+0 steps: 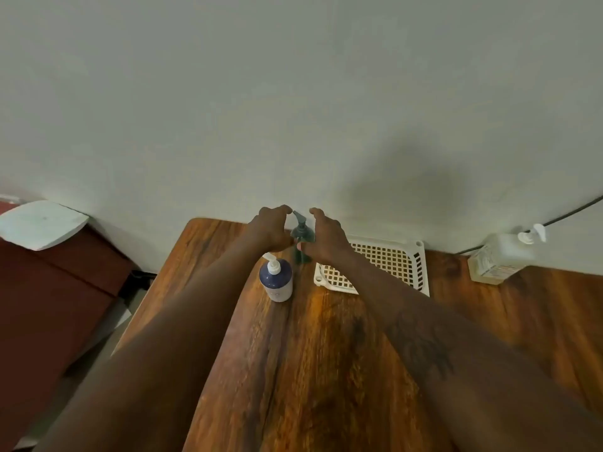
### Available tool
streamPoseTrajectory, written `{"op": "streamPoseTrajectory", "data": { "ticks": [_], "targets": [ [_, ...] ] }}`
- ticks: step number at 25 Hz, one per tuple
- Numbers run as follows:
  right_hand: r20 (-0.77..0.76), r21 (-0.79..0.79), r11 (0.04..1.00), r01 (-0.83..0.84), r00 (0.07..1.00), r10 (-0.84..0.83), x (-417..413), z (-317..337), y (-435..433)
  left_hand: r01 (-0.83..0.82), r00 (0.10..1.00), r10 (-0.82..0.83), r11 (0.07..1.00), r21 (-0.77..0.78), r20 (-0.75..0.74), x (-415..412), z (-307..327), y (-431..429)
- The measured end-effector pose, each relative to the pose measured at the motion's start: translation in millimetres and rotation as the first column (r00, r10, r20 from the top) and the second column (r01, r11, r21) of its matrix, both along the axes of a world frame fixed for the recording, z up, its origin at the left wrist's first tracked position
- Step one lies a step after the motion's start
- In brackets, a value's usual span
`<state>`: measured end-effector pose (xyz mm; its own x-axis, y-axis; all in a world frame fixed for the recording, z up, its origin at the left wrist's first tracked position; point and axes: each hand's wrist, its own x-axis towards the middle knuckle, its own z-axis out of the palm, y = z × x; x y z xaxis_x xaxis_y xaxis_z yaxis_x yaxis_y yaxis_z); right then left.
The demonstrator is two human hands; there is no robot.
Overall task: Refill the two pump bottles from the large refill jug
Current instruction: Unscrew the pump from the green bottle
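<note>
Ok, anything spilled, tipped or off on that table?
Nothing stands out. The blue pump bottle and the dark pump bottle stand upright with pumps on, and no spill shows on the wooden table. The refill jug looks tilted at the right edge, which is likely wide-angle distortion.

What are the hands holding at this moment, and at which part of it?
Left hand and right hand both seem to grip the dark pump bottle at its neck, just below the pump; blur hides the exact contact.

Bare arms run from the left hand (270, 231) and right hand (326, 238) to the frame edge. A dark, branching tattoo (424, 349) marks the right forearm.
</note>
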<state>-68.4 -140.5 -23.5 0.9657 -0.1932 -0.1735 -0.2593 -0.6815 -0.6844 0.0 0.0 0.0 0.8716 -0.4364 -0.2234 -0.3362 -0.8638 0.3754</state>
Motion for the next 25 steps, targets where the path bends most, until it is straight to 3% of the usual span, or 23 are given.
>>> {"op": "streamPoseTrajectory", "data": {
  "ticks": [5, 14, 19, 25],
  "targets": [
    [-0.045, 0.011, 1.0, -0.009, 0.999, 0.009, 16, -25, 3, 0.029, 0.999, -0.027, 0.998, 0.059, -0.034, 11, -14, 0],
    [0.101, -0.052, 0.999, -0.012, 0.995, 0.017, 8, -30, -15, 0.04, 0.999, -0.04, 0.999, 0.029, 0.007, 4, -15, -9],
    [0.224, -0.019, 0.999, 0.033, 0.974, -0.028, -10, 2, -26, 0.055, 0.998, -0.055, 0.998, -0.001, 0.017, -12, 2, -14],
    [0.339, 0.029, 0.999, 0.021, 0.94, -0.03, -59, 83, -54, 0.066, 0.997, -0.059, 0.981, -0.18, 0.045, -64, 44, -18]
  ]
}}
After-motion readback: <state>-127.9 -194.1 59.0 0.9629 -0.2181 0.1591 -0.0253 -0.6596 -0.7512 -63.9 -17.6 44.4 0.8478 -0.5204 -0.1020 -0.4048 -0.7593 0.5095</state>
